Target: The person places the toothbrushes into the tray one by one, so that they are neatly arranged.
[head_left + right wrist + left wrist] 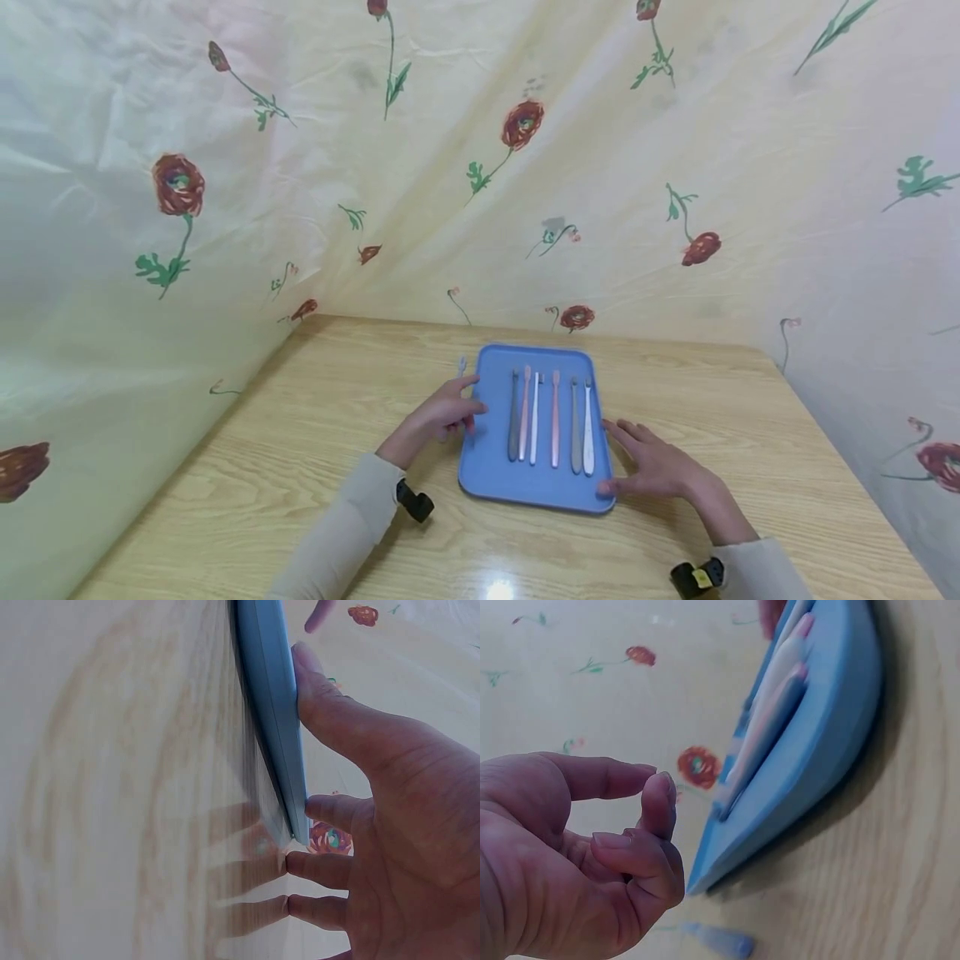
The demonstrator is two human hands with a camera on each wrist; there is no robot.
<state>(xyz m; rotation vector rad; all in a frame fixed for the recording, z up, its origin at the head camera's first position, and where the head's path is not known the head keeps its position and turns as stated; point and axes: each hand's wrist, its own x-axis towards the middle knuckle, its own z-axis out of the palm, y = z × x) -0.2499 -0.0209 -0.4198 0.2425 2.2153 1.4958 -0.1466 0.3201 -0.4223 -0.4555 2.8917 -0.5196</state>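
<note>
A blue tray (491,450) lies on the table with several toothbrushes in a row, heads toward the far side. They include a dark grey one (513,425), a pink one (555,429) and a white one (588,442). My left hand (447,408) is over the tray's left edge, index finger and thumb extended, other fingers bent, nothing held. Beyond it a light blue toothbrush (721,941) lies on the table outside the tray. My right hand (656,467) is spread at the tray's right side, thumb at the near right corner, fingertips (296,907) down by the tabletop.
The wood-grain table (360,358) surrounds the tray on all sides. Behind it and to both sides hangs a pale flowered cloth (420,183). Light glares off the tabletop near the front. A black wrist camera (414,502) sits at the left cuff.
</note>
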